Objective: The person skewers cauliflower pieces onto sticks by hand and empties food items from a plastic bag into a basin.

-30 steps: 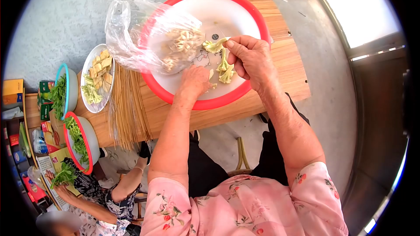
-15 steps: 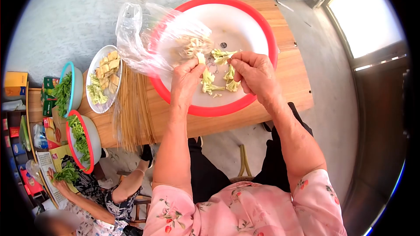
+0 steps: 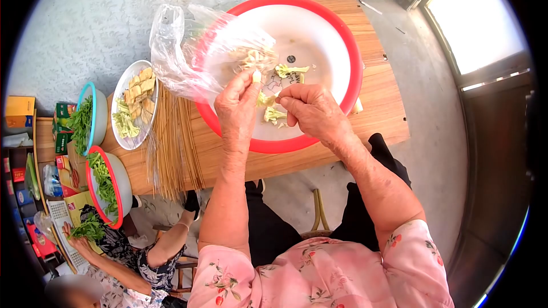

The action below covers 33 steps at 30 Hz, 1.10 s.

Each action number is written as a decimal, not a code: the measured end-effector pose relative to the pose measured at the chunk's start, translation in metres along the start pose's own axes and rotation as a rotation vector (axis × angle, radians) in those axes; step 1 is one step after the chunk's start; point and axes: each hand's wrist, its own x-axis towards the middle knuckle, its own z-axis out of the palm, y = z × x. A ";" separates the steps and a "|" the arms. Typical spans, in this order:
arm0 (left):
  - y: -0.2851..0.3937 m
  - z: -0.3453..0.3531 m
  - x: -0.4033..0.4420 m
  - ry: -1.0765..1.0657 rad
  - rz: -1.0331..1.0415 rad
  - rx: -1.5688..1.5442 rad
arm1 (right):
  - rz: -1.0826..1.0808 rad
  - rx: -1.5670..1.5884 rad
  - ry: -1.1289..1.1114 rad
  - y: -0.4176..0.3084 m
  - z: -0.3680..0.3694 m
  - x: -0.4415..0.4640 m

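Note:
Over the white basin with a red rim [image 3: 274,145], my left hand [image 3: 236,100] pinches a pale cauliflower piece [image 3: 257,76] between thumb and fingers. My right hand [image 3: 314,108] is closed just to its right, fingertips pinched together; whatever they hold is too small to make out. A cauliflower floret [image 3: 291,71] lies in the basin beyond my right hand, and another floret [image 3: 274,115] lies nearer the front. A clear plastic bag [image 3: 188,57] with pale cauliflower pieces inside drapes over the basin's left rim.
Thin bamboo skewers [image 3: 174,142] lie left of the basin on the wooden table [image 3: 382,88]. Beyond them stand an oval plate [image 3: 119,131] of food pieces and two bowls of greens [image 3: 83,118]. Another person [image 3: 114,268], at lower left, holds leafy greens.
My right hand has moved left and slightly down, away from the far floret and closer to my left hand. My left hand has shifted slightly left.

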 end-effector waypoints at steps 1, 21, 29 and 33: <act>-0.002 0.000 0.000 0.000 -0.001 0.000 | 0.001 0.000 0.000 0.000 0.001 0.000; 0.006 0.003 -0.006 -0.006 -0.040 -0.132 | 0.166 0.069 -0.019 -0.004 0.002 0.001; 0.009 0.006 -0.007 0.006 -0.051 -0.161 | 0.136 0.053 -0.010 0.001 0.003 0.003; 0.010 0.007 -0.007 0.025 -0.051 -0.144 | 0.132 0.063 -0.012 0.002 0.003 0.003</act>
